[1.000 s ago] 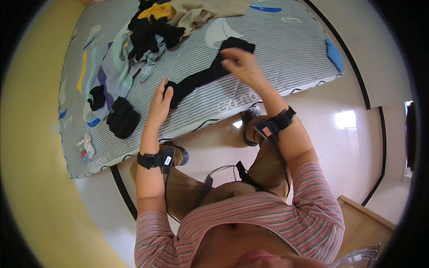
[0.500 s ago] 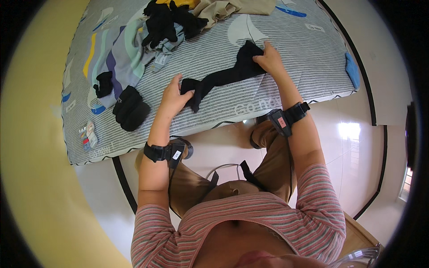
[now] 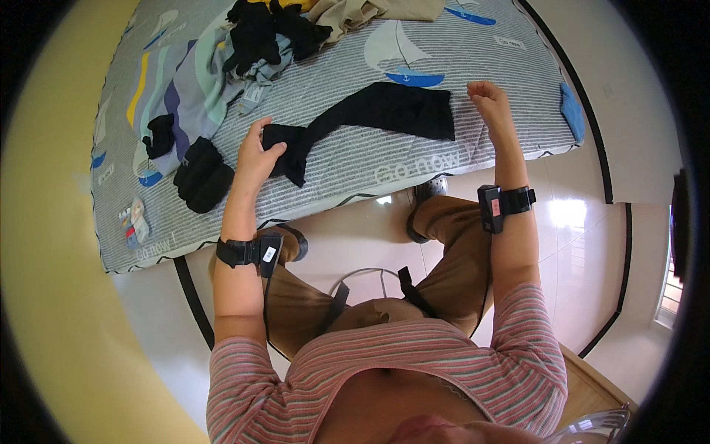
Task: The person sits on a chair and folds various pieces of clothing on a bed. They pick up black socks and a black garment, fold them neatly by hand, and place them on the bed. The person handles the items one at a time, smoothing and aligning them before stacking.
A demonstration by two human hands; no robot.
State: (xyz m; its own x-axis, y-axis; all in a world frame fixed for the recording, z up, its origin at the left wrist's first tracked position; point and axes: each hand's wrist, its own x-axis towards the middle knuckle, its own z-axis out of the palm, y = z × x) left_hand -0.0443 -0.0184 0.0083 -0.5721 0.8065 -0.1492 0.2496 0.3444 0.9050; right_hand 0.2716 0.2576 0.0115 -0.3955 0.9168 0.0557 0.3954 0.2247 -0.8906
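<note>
A long black tube of stretchy cloth, like an arm sleeve, lies across the striped bed sheet in front of me. Its wide right end is spread flat, and its left end is narrow and folded. My left hand grips that left end, thumb on top. Just past the right end, my right hand hovers off the cloth with fingers loosely curled and nothing between them. Left of my left hand sit a black rolled bundle and a smaller black bundle.
At the back is a pile with black garments, beige cloth and a striped cloth. Small pale socks lie near the left corner. Blue cloth rests on the right edge. The mattress front edge runs before my knees.
My right hand has let go of the black tube's right end and moved right. That end now lies spread flat. My left hand still holds the other end.
</note>
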